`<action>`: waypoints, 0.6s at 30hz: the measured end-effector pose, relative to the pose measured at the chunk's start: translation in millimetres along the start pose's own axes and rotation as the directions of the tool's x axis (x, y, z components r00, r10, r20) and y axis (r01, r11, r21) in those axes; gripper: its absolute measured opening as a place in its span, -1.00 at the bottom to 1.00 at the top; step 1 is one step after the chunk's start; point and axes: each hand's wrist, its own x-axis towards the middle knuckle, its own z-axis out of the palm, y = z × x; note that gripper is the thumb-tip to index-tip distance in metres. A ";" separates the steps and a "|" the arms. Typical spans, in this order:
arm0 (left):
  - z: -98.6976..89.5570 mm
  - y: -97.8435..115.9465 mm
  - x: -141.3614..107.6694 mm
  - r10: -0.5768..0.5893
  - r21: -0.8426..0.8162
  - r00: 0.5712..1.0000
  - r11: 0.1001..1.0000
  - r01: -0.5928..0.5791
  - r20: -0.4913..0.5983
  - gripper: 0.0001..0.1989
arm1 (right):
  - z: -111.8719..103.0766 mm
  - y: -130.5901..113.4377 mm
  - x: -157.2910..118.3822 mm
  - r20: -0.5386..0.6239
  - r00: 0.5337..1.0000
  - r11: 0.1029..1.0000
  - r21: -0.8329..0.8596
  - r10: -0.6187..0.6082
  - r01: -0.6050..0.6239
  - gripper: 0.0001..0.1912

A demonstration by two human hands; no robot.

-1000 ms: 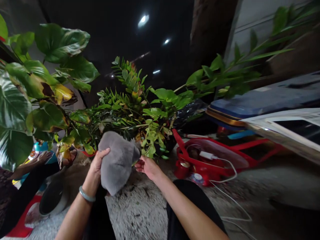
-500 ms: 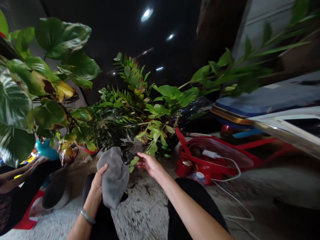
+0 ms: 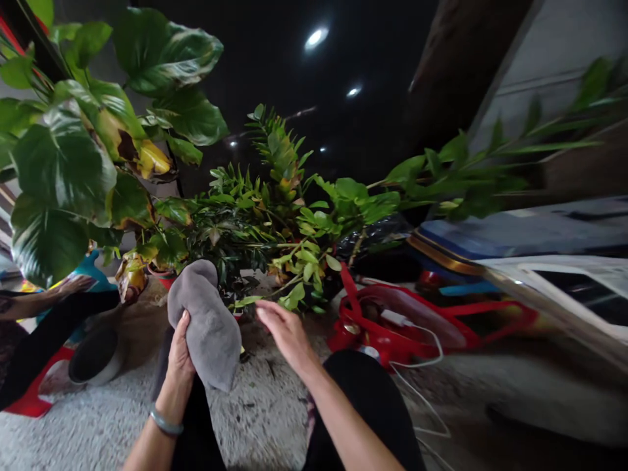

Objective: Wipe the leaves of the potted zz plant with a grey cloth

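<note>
My left hand [image 3: 180,353], with a bracelet on its wrist, is closed round a soft grey cloth [image 3: 210,333], its thumb on the near side. The bunched cloth hangs in front of my left knee. To its right, my right hand [image 3: 284,333] reaches toward the plants with fingers stretched out. Its fingertips are beside a small green leaf [image 3: 249,301] on a low stem; whether they touch it is unclear. Behind both hands grows a cluster of leafy green plants [image 3: 304,255].
Large-leaved plant [image 3: 63,163] with yellowed leaves on the left. A red bag [image 3: 407,327] with a white cable [image 3: 429,405] lies at right, below a blurred stack of flat items [image 3: 515,235]. At left: a grey bucket [image 3: 95,360], a red stool [image 3: 39,386] and another person's arm [image 3: 44,301].
The view has swung, so the plants now appear further right and the red bag further left. The grey cloth has tilted and risen a little. My right hand has turned, its back now showing more.
</note>
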 end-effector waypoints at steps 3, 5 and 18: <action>-4.5 -15.7 -12.9 -0.133 -0.002 0.991 0.991 0.133 0.032 -0.42 | 38.2 -20.0 -24.9 0.125 0.988 0.990 0.121 -0.086 0.071 -0.52; -5.9 -26.1 -18.5 -0.229 0.015 0.973 0.973 0.228 0.040 -0.42 | 56.0 -25.2 -35.5 0.221 0.974 0.978 0.210 -0.046 -0.002 -0.43; -5.9 -47.9 -23.9 -0.346 0.171 0.932 0.930 0.326 0.105 -0.48 | 49.1 -6.8 -47.3 -0.137 0.985 0.989 -0.123 -0.101 0.084 -0.56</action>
